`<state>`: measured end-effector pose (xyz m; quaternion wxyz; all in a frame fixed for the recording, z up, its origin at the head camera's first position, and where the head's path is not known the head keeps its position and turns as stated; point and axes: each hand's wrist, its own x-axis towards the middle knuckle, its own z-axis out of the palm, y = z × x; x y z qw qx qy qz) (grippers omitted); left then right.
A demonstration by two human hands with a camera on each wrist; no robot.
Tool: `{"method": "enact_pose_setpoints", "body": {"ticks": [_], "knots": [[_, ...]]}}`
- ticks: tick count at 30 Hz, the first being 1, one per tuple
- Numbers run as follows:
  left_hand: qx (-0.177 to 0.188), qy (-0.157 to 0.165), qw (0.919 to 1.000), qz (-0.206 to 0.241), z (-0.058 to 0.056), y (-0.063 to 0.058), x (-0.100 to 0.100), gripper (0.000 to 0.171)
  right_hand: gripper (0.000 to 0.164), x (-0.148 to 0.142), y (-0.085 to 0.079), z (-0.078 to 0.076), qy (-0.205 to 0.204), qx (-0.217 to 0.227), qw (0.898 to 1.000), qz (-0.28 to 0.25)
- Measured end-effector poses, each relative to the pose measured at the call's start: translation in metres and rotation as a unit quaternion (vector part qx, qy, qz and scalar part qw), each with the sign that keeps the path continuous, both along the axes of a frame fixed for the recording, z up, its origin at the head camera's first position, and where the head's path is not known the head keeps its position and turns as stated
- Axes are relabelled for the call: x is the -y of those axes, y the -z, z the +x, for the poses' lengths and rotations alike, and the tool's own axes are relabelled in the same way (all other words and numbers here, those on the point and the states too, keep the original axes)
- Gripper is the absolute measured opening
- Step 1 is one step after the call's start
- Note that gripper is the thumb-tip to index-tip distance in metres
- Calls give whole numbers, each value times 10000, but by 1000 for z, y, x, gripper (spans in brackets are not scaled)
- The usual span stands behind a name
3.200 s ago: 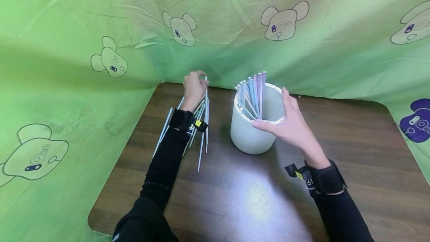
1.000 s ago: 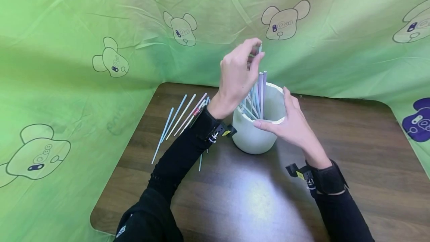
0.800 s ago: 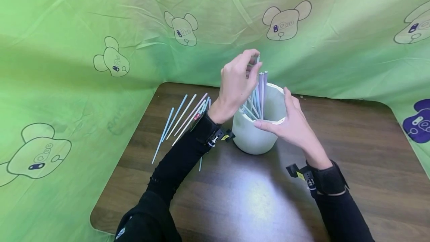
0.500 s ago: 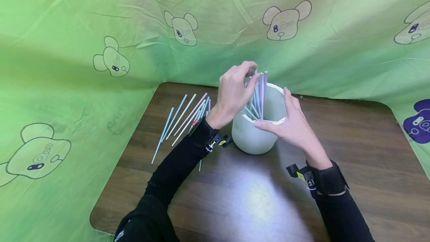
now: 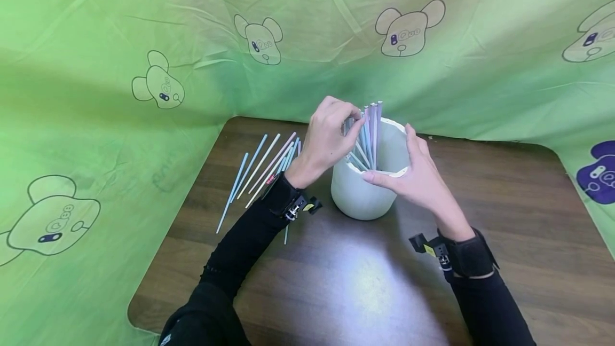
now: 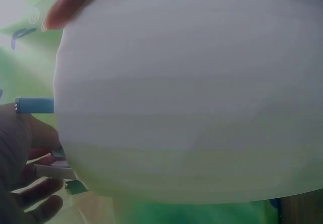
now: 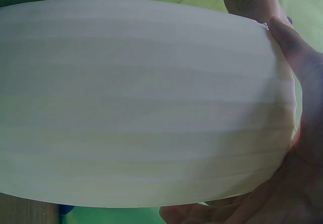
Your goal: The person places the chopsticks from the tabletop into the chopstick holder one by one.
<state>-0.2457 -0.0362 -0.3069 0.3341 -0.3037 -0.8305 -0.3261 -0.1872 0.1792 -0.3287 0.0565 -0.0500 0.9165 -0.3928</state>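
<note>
A pale white, round pot (image 5: 362,196) stands upright on the table, a bundle of thin blue, lilac and whitish straws (image 5: 373,138) leaning inside it and poking above its rim. My left hand (image 5: 326,132) is over the pot's left rim, thumb and forefinger pinching a straw near its top. In the left wrist view, straw ends such as a blue straw (image 6: 35,105) stick out past the rim beside the fingers. My right hand (image 5: 418,180) grips the pot's right rim, thumb in front and fingers around the far side. The lower parts of the straws are hidden by the pot.
Several loose straws, including a cream straw (image 5: 258,166), lie fanned on the wooden table (image 5: 504,218) left of the pot, partly under my left forearm. A green curtain (image 5: 317,79) printed with bear heads hangs behind and at the sides.
My left hand took a straw from the loose ones, brought it right over the pot and lowered it in, drifting slightly left. The right hand stays on the rim.
</note>
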Motion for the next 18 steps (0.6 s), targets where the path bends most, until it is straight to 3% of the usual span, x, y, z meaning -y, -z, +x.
{"method": "enact_pose_setpoints", "body": {"ticks": [6, 11, 15, 18], "knots": [[-105, 174, 9998, -5, -3, -2, 3, 8, 135, 0, 1, -2, -9, 10, 10000, -13], [-350, 237, 9981, 445, -11, -9, 13, 17, 136, 0, 1, -2, 6, 33, 10000, 10], [-307, 14, 9961, 828, -24, -17, 27, 21, 135, 0, 1, -3, -11, 19, 10000, 22], [49, -275, 9956, 891, -37, -19, 39, 20, 136, 0, 0, -2, -6, 33, 10000, 32]]}}
